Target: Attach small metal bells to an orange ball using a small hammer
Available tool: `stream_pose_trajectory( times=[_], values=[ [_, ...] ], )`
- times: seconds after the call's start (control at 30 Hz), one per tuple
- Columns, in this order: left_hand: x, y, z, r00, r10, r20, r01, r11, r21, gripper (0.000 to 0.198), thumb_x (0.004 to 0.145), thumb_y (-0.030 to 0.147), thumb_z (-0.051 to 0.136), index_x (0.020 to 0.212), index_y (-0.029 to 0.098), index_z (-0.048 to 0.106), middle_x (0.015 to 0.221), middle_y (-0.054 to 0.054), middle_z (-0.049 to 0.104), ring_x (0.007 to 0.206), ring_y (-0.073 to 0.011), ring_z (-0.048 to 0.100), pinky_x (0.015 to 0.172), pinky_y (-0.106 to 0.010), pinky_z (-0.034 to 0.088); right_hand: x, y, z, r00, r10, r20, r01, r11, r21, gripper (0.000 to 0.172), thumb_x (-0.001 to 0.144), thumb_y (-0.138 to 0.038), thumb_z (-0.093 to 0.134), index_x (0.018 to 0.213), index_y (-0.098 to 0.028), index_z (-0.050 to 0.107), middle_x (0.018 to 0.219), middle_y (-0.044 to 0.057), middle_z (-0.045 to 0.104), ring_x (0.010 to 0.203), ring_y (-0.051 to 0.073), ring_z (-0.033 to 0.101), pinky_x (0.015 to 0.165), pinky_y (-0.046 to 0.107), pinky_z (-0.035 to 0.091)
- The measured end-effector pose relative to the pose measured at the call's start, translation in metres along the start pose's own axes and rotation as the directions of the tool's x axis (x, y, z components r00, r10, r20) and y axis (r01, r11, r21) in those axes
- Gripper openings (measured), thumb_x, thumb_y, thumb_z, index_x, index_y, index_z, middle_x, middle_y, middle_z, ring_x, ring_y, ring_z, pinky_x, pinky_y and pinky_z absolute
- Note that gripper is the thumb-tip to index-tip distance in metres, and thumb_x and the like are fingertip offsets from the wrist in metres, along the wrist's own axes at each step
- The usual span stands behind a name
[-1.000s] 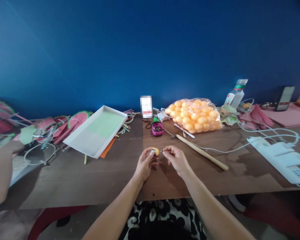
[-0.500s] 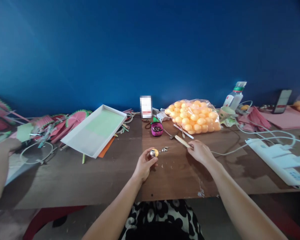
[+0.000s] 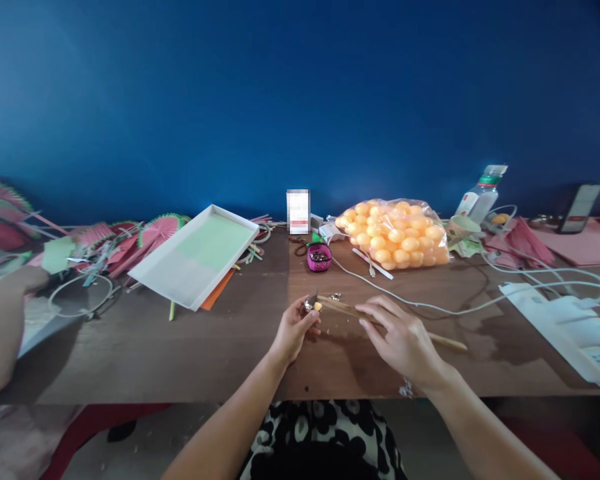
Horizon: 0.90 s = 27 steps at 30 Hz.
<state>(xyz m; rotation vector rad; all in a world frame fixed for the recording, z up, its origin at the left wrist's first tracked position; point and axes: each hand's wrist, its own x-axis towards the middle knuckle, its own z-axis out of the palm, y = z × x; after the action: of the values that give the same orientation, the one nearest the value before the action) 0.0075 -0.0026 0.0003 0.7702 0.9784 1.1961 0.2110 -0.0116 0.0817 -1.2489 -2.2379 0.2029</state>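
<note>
My left hand is closed around a small yellow ball whose side is studded with silvery pieces. In my right hand is a hammer with a wooden handle; the handle's end sticks out past my wrist. Its dark head lies against the ball or just above it; I cannot tell whether they touch. A few loose silvery pieces lie on the table behind the ball. Farther back stands a small purple container holding more small metal pieces.
A clear bag of yellow balls sits at the back. On the right are a power strip, white cables and a bottle. To the left lie a white tray and pink paper fans. Another person's arm reaches in.
My right hand has brought the hammer left and over to the ball in my left hand. The left hand has stayed nearly in place. The view has shifted slightly.
</note>
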Motion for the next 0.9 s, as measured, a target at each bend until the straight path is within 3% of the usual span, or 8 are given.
stream_pose_trajectory(
  times=[0.2,0.3,0.47,0.6,0.77,0.83,0.9],
  values=[
    [0.001,-0.001,0.002,0.999,0.033,-0.004,-0.033,0.999,0.000,0.042,0.065,0.032,0.071,0.101,0.015,0.057,0.071,0.001,0.054,0.056,-0.0076,0.053,0.048,-0.019,0.047,0.001,0.001,-0.005,1.000,-0.008,0.025,0.009,0.998,-0.059,0.026,0.084,-0.020,0.045,0.106,-0.023,0.058,0.098,0.005,0.060,0.083,0.016,0.061,0.076,0.028,0.049],
    [0.001,-0.004,0.002,0.999,0.047,-0.017,-0.047,0.999,-0.015,0.040,0.062,0.031,0.073,0.096,0.016,0.058,0.075,0.000,0.056,0.061,-0.0090,0.054,0.050,-0.019,0.048,0.005,-0.003,-0.008,1.000,0.001,-0.017,-0.002,1.000,-0.016,0.027,0.084,-0.022,0.046,0.108,-0.023,0.057,0.100,0.006,0.060,0.086,0.017,0.061,0.078,0.028,0.049],
    [0.000,-0.006,0.000,0.999,0.023,0.027,-0.023,1.000,0.000,0.037,0.063,0.029,0.073,0.095,0.015,0.059,0.072,0.001,0.055,0.050,-0.0054,0.052,0.045,-0.017,0.045,0.010,-0.004,-0.009,0.995,0.046,0.083,-0.048,0.999,0.018,0.027,0.081,-0.021,0.047,0.104,-0.025,0.060,0.098,0.004,0.063,0.083,0.016,0.062,0.076,0.028,0.049],
    [0.000,-0.002,0.000,1.000,0.007,-0.001,-0.007,0.998,-0.057,0.049,0.062,0.027,0.073,0.107,0.019,0.054,0.083,0.000,0.058,0.052,-0.0061,0.055,0.045,-0.018,0.046,0.016,0.027,0.004,0.972,0.233,0.001,-0.228,0.951,0.210,0.032,0.079,-0.026,0.052,0.110,-0.022,0.056,0.102,0.007,0.063,0.081,0.018,0.063,0.074,0.030,0.050],
    [0.002,0.000,-0.002,0.999,-0.024,-0.024,0.021,0.993,-0.116,0.051,0.064,0.031,0.072,0.109,0.019,0.052,0.082,-0.001,0.059,0.053,-0.0070,0.056,0.044,-0.017,0.045,0.027,0.089,0.033,0.849,0.517,0.110,-0.528,0.824,0.203,0.036,0.079,-0.028,0.048,0.113,-0.018,0.054,0.085,0.005,0.067,0.049,0.013,0.059,0.054,0.028,0.048],
    [0.003,0.000,-0.004,0.999,-0.042,-0.026,0.037,0.989,-0.145,0.046,0.070,0.037,0.066,0.109,0.018,0.052,0.078,-0.002,0.060,0.054,-0.0082,0.057,0.043,-0.017,0.045,0.030,0.104,0.040,0.821,0.547,0.165,-0.570,0.804,0.169,0.035,0.079,-0.026,0.048,0.111,-0.017,0.055,0.081,0.004,0.067,0.050,0.013,0.060,0.053,0.027,0.047],
    [0.003,-0.001,-0.006,0.999,-0.045,-0.029,0.039,0.984,-0.171,0.041,0.074,0.039,0.062,0.108,0.017,0.053,0.079,-0.003,0.060,0.059,-0.0096,0.059,0.045,-0.017,0.047,0.032,0.111,0.043,0.842,0.516,0.155,-0.532,0.842,0.086,0.033,0.078,-0.022,0.048,0.109,-0.018,0.057,0.088,0.005,0.067,0.062,0.016,0.063,0.061,0.028,0.048]
  ],
)
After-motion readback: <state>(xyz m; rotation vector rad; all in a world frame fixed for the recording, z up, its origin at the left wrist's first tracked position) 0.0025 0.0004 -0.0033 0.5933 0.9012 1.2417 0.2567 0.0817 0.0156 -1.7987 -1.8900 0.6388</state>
